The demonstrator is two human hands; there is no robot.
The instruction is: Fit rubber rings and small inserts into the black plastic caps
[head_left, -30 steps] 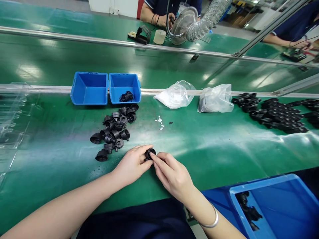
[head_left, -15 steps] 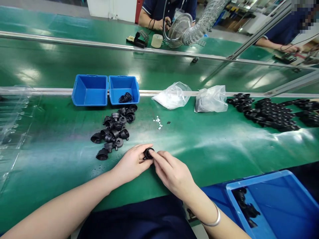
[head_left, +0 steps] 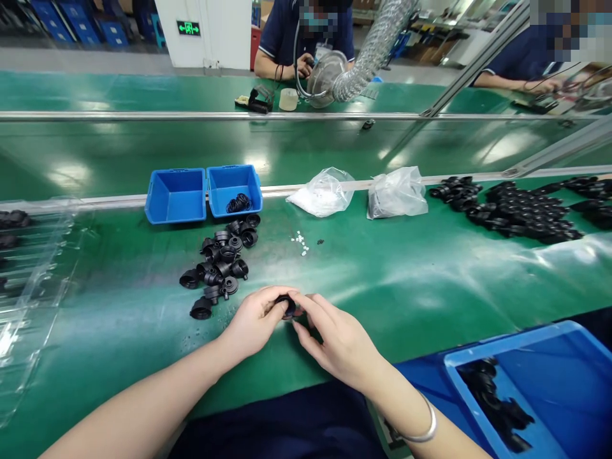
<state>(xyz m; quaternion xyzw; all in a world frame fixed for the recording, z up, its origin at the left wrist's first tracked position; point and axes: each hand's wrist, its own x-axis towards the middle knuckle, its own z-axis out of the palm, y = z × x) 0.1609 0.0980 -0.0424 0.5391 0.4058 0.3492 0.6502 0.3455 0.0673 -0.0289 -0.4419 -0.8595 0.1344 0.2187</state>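
Between my two hands, above the green table, is a round black plastic fitting (head_left: 287,308) with its open end up. My left hand (head_left: 255,319) grips it from the left, thumb at its rim. The fingers of my right hand (head_left: 335,335) close on it from the right side; part of the fitting is hidden behind them. A pile of similar black fittings (head_left: 224,255) lies to the left. Beyond my hands are several small white pieces (head_left: 300,242) and a few tiny black parts (head_left: 320,241).
At the back stand an empty blue bin (head_left: 176,194) and a blue bin with black rings (head_left: 258,191). Two plastic bags (head_left: 329,191) are beside them. Black parts (head_left: 521,210) lie far right. A blue crate (head_left: 540,370) is lower right, clear trays (head_left: 43,306) left. Co-workers sit across.
My right fingers have shifted from inside the fitting's opening to its right side. My left thumb has come up to the rim. The view has tilted up a little.
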